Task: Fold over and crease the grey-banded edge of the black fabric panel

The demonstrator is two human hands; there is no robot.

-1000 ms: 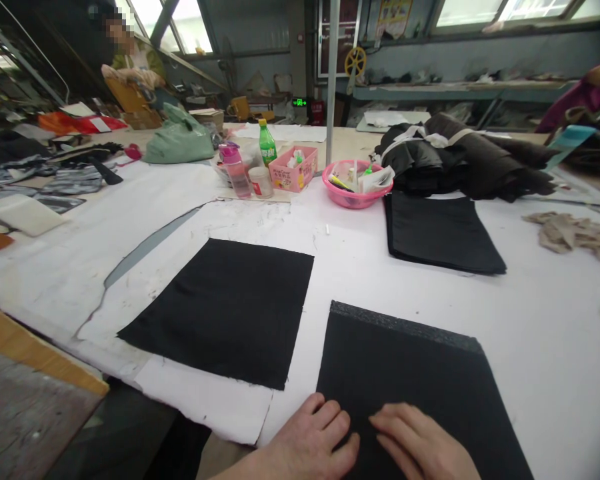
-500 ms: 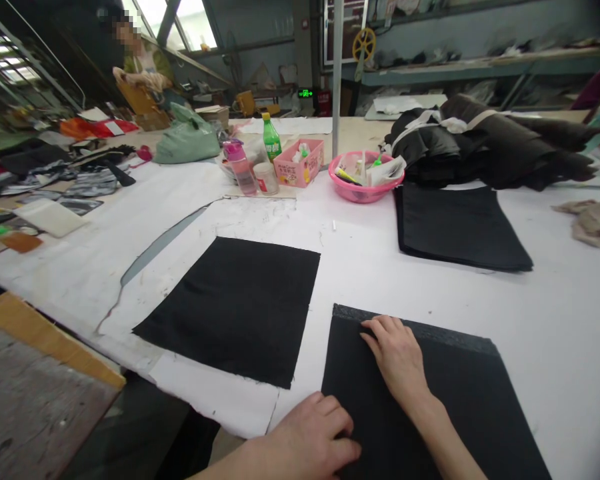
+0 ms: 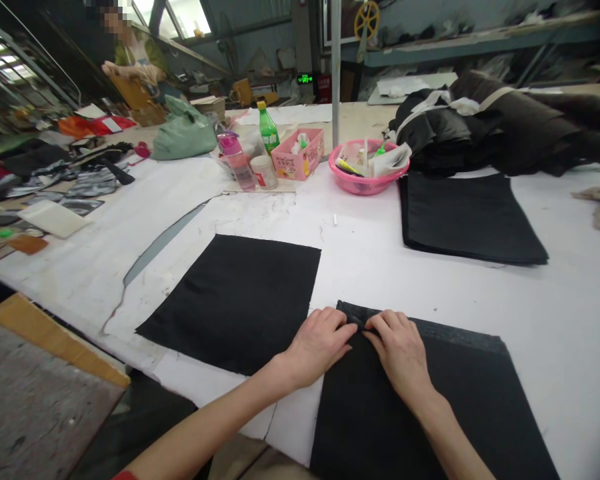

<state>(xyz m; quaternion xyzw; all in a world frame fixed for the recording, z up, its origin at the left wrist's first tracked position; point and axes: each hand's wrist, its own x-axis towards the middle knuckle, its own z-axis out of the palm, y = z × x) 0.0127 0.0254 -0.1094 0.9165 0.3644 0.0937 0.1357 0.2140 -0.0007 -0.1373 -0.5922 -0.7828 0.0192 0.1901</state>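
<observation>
A large black fabric piece (image 3: 460, 393) lies in front of me, with a dark grey textured strip (image 3: 460, 337) along its far edge. Close to its far left corner, my left hand (image 3: 323, 343) pinches the fabric edge, fingertips pressed together. Just to the right, my right hand (image 3: 397, 343) has thumb and fingers closed on the same edge, which looks slightly bunched between the two hands. Left of them another black fabric panel (image 3: 240, 300) lies flat, its lower right part hidden behind my left hand and forearm.
Farther back on the white-covered table (image 3: 260, 220) are a stack of black panels (image 3: 475, 220), a dark fabric bundle (image 3: 500, 123), a pink basin (image 3: 367, 180), a pink box (image 3: 300, 157) and a green bottle (image 3: 269, 130). A co-worker (image 3: 137, 60) stands at the far left.
My left hand has moved up and forward from the fabric's left side to its far edge, beside my right hand. The edge there has become bunched. The camera view has shifted slightly.
</observation>
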